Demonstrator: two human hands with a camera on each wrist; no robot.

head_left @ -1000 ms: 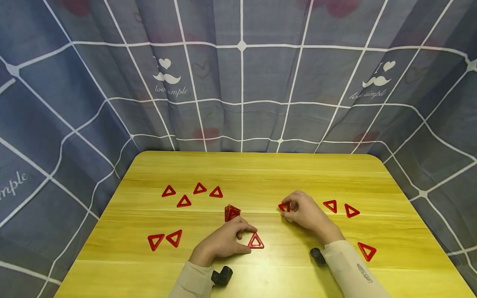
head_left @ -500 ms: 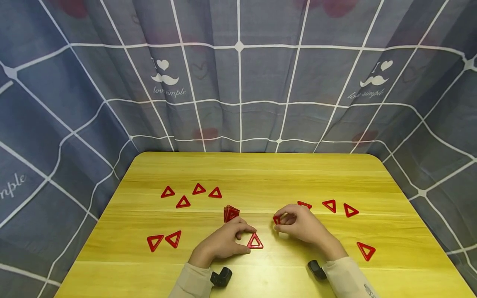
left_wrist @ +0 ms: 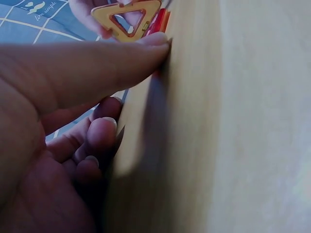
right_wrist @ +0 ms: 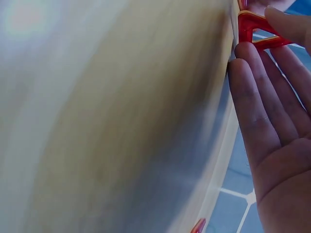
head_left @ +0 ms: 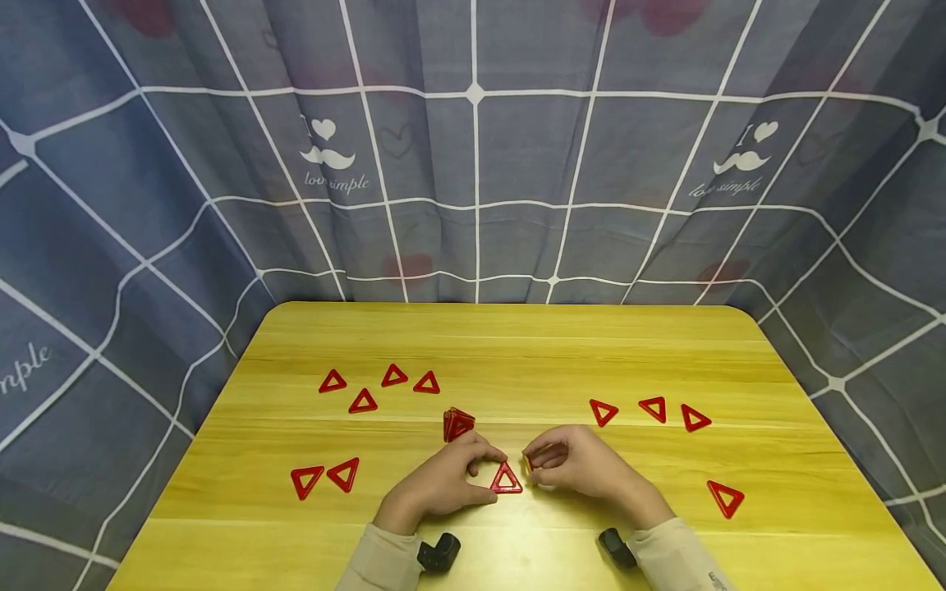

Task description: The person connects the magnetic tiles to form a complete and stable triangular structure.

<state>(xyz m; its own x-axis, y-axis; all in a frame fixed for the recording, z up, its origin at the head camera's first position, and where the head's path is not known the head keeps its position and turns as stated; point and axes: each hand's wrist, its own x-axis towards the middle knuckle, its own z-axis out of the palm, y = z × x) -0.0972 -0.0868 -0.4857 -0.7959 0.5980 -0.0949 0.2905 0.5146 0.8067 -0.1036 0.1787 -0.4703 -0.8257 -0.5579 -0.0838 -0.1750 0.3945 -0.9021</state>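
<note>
Midway between two hands, on a yellow wood-grain table (head_left: 517, 345): one red triangular frame (head_left: 507, 490), lying flat, sides about equal, one corner toward the table's far edge; pinched at two corners by thumb and index finger of the left hand (head_left: 446, 476). Just right of it: second triangular frame (left_wrist: 109, 23), gripped by the right hand (head_left: 584, 461), turned on edge, orange face toward the left hand; mostly finger-hidden from the head camera. Beyond the left hand: overlapping red frames (head_left: 459, 424), count hard to make out.

Got both forearms (head_left: 380, 560) angled inward; got the left hand (head_left: 442, 478) low, thumb (head_left: 476, 495) and forefinger (head_left: 486, 451) spread C-style; got the right hand (head_left: 580, 461) facing it, pinching with thumb and fingers (right_wrist: 252, 60).
</note>
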